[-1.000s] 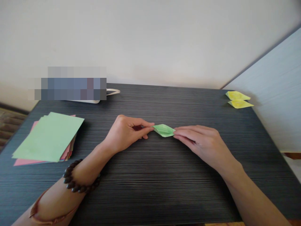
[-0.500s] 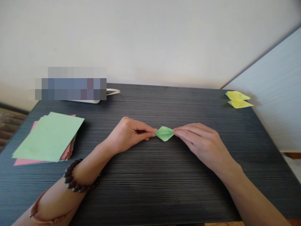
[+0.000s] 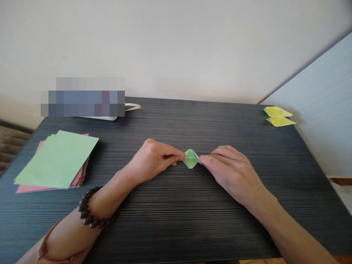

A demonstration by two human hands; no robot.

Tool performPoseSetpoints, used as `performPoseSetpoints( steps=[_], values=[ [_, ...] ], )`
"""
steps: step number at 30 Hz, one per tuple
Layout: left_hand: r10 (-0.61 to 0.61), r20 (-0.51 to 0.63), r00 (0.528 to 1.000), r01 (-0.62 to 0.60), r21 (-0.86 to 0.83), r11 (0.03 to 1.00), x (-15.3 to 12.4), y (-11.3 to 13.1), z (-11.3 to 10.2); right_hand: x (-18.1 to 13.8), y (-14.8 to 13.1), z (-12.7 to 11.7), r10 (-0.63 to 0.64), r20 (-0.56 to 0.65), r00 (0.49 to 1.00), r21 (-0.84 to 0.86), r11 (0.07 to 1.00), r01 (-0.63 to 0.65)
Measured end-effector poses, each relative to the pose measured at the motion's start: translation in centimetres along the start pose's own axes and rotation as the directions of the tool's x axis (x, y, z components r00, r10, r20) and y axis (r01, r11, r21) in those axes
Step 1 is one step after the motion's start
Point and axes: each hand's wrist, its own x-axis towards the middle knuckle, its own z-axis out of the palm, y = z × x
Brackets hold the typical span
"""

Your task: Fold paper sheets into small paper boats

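Between my two hands is a small folded piece of green paper [image 3: 190, 159], its middle spread into a rounded diamond. My left hand [image 3: 156, 158] pinches its left corner between thumb and fingers. At the opposite corner, the fingertips of my right hand [image 3: 229, 167] are closed on the paper. The paper's two outer tips are hidden by my fingers. A dark bead bracelet [image 3: 87, 209] and a brown cord circle my left wrist and forearm.
On the left of the dark table [image 3: 170, 227] lies a stack of coloured paper sheets [image 3: 56, 161], green on top. Two folded yellow paper pieces [image 3: 279, 116] sit at the back right. A blurred-out object [image 3: 88, 104] with a white base stands at the back left.
My hands have come slightly closer together. The green paper between them is shorter from side to side and its middle bulges more. My right hand's fingers have curled more.
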Motion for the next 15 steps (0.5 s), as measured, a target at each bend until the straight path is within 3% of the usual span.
performPoseSetpoints(
  steps=[7, 15],
  values=[
    [-0.059, -0.047, 0.997, 0.059, -0.007, 0.998, 0.1, -0.3, -0.2, -0.3, 0.6, 0.5, 0.103, 0.020, 0.994, 0.022, 0.994, -0.104],
    [-0.017, -0.061, 0.998, 0.024, 0.119, 0.993, 0.1, -0.4, -0.5, -0.7, 1.4, 1.1, 0.219, -0.074, 0.973, 0.112, 0.971, -0.211]
  ],
)
